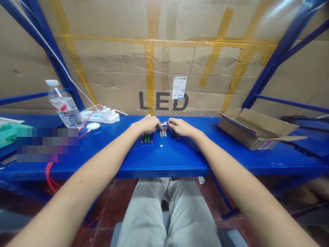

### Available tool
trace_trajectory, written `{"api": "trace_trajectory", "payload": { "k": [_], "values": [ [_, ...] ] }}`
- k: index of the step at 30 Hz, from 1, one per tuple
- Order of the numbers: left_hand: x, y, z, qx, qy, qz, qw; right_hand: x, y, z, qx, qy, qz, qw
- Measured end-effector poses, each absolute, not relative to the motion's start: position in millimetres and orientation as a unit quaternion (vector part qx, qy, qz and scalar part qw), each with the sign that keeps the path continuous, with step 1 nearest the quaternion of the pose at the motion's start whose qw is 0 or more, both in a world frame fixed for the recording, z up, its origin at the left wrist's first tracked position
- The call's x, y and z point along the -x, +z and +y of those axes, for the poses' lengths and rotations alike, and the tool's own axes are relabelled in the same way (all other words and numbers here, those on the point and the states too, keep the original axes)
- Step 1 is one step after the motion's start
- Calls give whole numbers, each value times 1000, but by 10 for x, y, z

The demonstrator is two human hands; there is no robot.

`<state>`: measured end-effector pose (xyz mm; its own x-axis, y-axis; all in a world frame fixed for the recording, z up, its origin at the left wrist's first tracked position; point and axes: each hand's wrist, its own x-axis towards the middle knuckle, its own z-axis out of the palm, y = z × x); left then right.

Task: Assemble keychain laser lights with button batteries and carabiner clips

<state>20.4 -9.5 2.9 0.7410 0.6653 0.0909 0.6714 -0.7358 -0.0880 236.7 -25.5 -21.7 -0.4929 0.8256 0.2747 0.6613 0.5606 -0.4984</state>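
Observation:
At the middle of the blue table (164,157), my left hand (147,124) and my right hand (179,127) face each other. Between them sits a tight cluster of small silver round pieces (162,133), with fingertips of both hands at its edges. A short silver-and-dark cylinder (163,123) shows just behind this cluster, between the fingers. My fingers are curled on both sides; what they grip is too small to make out. Several green and purple battery-like cylinders (147,138) lie in a row below my left hand. More dark and green ones (177,135) are partly covered by my right hand.
An open cardboard box (257,132) stands on the right. On the left are a water bottle (65,106), a white power strip (102,116), a round white device (93,126) and red cables (48,173). A large taped carton (123,68) rises behind the table.

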Motion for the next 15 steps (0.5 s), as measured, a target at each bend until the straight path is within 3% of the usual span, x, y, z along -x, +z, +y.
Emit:
{"api": "trace_trajectory", "payload": {
  "k": [9,15],
  "values": [
    [-65,45,17,914,-90,-394,41,-2405,-203,-232,436,169,-830,305],
    [318,202,2,807,-144,-570,46,-2555,-162,-171,458,139,-799,363]
  ]
}}
